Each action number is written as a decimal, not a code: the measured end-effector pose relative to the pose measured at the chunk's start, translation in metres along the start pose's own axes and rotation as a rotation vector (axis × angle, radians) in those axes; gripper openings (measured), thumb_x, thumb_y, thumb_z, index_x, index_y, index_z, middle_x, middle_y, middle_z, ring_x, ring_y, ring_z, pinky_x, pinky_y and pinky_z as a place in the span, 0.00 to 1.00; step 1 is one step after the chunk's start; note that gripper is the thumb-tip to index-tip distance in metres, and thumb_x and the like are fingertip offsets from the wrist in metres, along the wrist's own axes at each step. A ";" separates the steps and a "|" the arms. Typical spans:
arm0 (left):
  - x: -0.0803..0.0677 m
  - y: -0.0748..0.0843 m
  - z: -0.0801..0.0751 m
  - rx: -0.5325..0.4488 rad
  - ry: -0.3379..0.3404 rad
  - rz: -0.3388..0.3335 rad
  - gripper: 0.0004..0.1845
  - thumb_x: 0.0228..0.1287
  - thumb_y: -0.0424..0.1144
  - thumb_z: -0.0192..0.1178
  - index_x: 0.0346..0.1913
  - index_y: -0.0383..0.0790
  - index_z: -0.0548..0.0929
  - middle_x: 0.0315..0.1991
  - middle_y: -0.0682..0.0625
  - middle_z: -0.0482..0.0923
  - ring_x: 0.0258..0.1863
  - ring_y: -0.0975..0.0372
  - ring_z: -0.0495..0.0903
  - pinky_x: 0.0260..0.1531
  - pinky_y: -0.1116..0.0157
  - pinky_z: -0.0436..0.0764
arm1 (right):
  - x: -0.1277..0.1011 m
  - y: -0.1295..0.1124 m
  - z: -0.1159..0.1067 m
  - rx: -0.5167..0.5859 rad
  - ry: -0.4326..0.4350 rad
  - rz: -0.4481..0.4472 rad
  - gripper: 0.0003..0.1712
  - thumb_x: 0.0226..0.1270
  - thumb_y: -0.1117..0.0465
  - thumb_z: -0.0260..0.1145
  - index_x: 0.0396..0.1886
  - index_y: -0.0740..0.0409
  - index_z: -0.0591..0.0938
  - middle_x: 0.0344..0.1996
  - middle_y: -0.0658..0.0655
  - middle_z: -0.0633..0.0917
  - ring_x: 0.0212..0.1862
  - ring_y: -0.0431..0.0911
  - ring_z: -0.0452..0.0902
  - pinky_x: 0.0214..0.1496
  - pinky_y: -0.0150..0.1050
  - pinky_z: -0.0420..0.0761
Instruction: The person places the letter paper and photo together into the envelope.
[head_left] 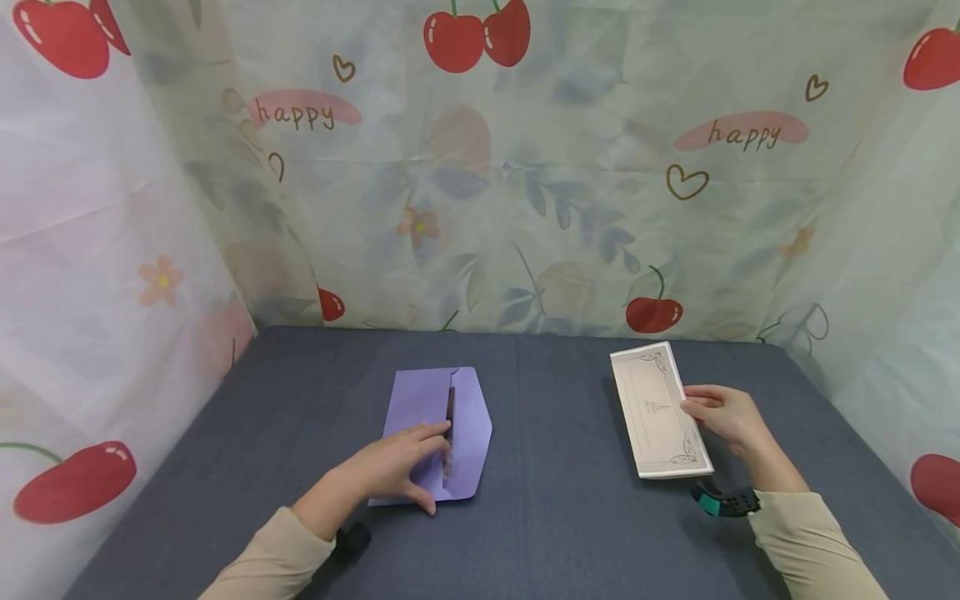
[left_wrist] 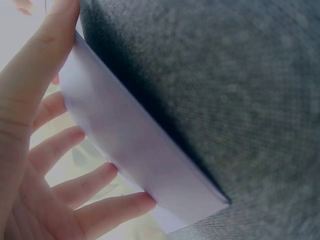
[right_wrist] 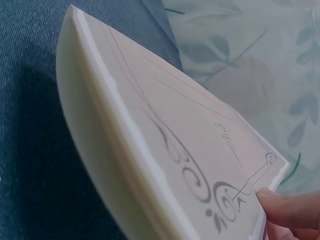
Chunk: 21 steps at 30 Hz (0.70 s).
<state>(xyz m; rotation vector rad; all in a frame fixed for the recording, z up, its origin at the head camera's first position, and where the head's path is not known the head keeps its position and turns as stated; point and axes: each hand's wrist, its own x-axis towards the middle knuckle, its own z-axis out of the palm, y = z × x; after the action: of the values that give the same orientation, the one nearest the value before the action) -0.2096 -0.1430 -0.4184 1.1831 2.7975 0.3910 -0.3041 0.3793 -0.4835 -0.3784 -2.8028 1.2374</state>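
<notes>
1. A purple envelope [head_left: 438, 435] lies flat on the grey table [head_left: 555, 517], left of the middle and nearer the front edge than the back edge, with its pointed flap turned toward the right.
2. The left hand [head_left: 390, 471] rests on the front part of the envelope. Its fingers lie fairly straight across the paper, reaching to the dark slit at the flap, and the thumb sits at the envelope's front edge.
3. In the left wrist view the envelope [left_wrist: 135, 145] is lifted slightly off the table along one edge, with the fingers [left_wrist: 95, 180] spread under it and the thumb on top.
4. A cream card [head_left: 656, 412] with scroll ornament at its corners lies toward the right side of the table, well apart from the envelope.
5. The right hand [head_left: 723, 417] pinches the card's right edge between thumb and fingers.
6. The right wrist view shows the card [right_wrist: 165, 145] raised and bowed, a fingertip [right_wrist: 290, 210] pressing on its printed face.
7. A sheet with cherries [head_left: 480, 37] hangs behind the table.
</notes>
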 end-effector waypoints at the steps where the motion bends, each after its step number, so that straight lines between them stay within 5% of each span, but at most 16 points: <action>1: 0.000 0.000 0.000 -0.003 -0.001 -0.001 0.32 0.38 0.56 0.72 0.47 0.46 0.74 0.67 0.41 0.64 0.64 0.44 0.67 0.60 0.48 0.71 | 0.001 0.000 0.001 0.004 0.001 -0.005 0.31 0.63 0.45 0.61 0.60 0.58 0.72 0.52 0.65 0.80 0.43 0.46 0.80 0.42 0.40 0.84; 21: 0.000 0.000 0.000 -0.009 -0.012 -0.009 0.32 0.38 0.56 0.72 0.47 0.46 0.74 0.68 0.41 0.64 0.65 0.42 0.66 0.61 0.47 0.69 | 0.003 -0.007 0.008 0.046 -0.020 -0.051 0.33 0.61 0.41 0.62 0.59 0.57 0.74 0.50 0.63 0.82 0.40 0.42 0.81 0.39 0.35 0.83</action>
<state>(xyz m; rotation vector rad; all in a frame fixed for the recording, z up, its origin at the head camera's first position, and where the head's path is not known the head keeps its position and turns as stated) -0.2100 -0.1428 -0.4179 1.1674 2.7872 0.3939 -0.3094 0.3699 -0.4842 -0.2910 -2.7768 1.2990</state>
